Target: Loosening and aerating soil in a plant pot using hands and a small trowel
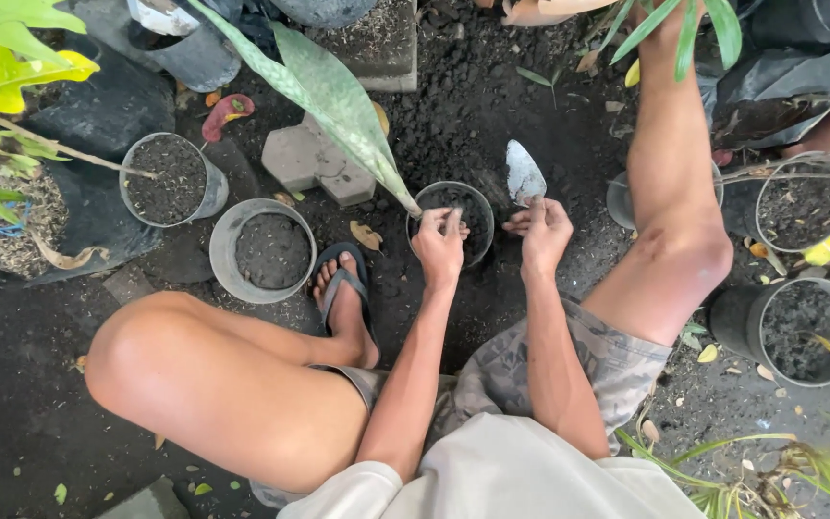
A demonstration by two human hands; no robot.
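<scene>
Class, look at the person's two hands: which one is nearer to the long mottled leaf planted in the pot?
Left. The left hand is over the pot at the base of the leaf; the right hand is beside the pot, holding a trowel.

No labels, signs or screens show anywhere in the frame — the only packaging is black plastic grow bags [98, 106], soft and crumpled, at the upper left, with another black bag [799, 38] at the upper right.

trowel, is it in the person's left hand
No, the trowel is held by the right hand; the left hand holds the plant.
</scene>
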